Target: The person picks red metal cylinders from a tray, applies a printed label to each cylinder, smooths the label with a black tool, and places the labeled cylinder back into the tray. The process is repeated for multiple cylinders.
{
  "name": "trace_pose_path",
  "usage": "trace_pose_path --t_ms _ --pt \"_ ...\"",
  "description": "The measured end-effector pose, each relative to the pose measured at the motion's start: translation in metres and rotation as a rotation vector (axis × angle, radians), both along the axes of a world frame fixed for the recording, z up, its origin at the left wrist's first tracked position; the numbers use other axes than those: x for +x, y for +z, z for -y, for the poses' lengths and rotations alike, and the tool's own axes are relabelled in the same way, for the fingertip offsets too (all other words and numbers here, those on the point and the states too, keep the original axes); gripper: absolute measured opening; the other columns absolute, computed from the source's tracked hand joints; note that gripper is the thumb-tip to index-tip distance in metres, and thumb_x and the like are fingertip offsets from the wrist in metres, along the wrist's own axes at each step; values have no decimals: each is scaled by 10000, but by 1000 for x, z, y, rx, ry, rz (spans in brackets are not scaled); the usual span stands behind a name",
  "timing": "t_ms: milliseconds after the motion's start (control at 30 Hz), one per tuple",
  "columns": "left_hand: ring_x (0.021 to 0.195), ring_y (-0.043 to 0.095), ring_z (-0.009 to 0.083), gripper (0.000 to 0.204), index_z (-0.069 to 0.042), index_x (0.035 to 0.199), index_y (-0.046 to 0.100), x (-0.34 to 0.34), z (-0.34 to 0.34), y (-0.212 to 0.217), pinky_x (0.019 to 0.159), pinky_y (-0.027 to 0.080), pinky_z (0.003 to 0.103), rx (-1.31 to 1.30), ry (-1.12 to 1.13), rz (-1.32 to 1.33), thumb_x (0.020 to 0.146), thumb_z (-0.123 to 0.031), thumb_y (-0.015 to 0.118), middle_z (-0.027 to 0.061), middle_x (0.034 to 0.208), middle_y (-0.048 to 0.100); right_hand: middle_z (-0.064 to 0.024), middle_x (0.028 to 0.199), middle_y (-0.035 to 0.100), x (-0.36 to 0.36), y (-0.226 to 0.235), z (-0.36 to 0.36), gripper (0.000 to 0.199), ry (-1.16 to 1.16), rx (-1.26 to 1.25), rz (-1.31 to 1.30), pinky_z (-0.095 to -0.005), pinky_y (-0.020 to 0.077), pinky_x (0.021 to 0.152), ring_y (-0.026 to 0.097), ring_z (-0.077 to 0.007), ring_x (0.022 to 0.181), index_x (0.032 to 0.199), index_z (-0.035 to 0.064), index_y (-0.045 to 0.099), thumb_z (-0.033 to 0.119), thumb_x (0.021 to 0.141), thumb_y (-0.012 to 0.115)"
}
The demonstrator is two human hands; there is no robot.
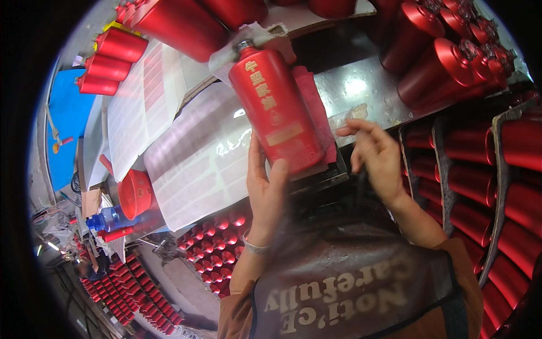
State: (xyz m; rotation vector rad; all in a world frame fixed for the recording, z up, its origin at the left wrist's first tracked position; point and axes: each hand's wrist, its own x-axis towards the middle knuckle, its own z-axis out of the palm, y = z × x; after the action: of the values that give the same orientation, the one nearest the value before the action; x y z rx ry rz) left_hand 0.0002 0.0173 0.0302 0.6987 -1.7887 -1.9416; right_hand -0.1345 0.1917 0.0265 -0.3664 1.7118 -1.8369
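A red metal bottle (pixel 275 107) with gold lettering and a dark neck lies tilted in front of me, its neck pointing away. My left hand (pixel 265 183) grips it by the lower end, thumb on the near face and fingers along its left side. To the right of the bottle, my right hand (pixel 377 155) hangs free, slightly blurred, thumb and forefinger apart with nothing between them. A pink-red cloth (pixel 320 107) shows beneath and beside the bottle. Large white sheets (pixel 197 152) with faint printed rows lie to its left.
Red bottles (pixel 446 65) stand at the far right and on the far side. Dividers (pixel 443 169) hold rows of them at right. A red scoop-like container (pixel 135 192) and a blue-capped clear bottle (pixel 116 219) sit left. A metal surface (pixel 361 79) lies beyond my right hand.
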Motion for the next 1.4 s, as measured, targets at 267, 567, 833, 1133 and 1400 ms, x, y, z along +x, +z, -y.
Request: trace_pose_path --t_ms 267,567,833,1133,1400 --pt "1432 393 260 768 41 1582 219 0 -5 0 1178 301 378 -87 7 9 965 -238 582 198 1547 403 -64 1046 664 15 28 23 286 -83 -139 -142 -258 522 826 631 -114 926 1229 0 588 148 985 621" --pt "1432 393 270 806 53 1575 219 2 -6 -7 1169 318 383 -170 -20 -47 962 -297 610 196 1540 406 -127 1022 717 13 23 22 275 -196 10 -148 -285 535 840 662 -137 916 1190 -45 607 86 951 645" --pt "1408 446 290 943 18 1582 238 9 10 -14 1150 353 382 -528 -88 90 824 -110 783 215 1515 456 -117 1079 704 14 25 16 270 -229 58 -563 -305 522 873 657 -185 973 1182 4 660 7 913 634" --pt "1309 546 342 821 15 1519 407 9 2 -4 1055 454 396 -710 46 6 787 -28 776 246 1464 502 -87 1021 678 34 46 21 390 203 6 -1230 -390 513 731 653 -276 843 1031 52 714 41 643 753" --pt "1337 516 387 832 -3 1497 446 3 -1 -2 1079 444 416 -780 89 -14 740 -26 790 257 1467 480 -78 1000 677 25 60 28 354 102 -4 -1292 -383 508 728 652 -282 842 1025 41 704 47 672 734"
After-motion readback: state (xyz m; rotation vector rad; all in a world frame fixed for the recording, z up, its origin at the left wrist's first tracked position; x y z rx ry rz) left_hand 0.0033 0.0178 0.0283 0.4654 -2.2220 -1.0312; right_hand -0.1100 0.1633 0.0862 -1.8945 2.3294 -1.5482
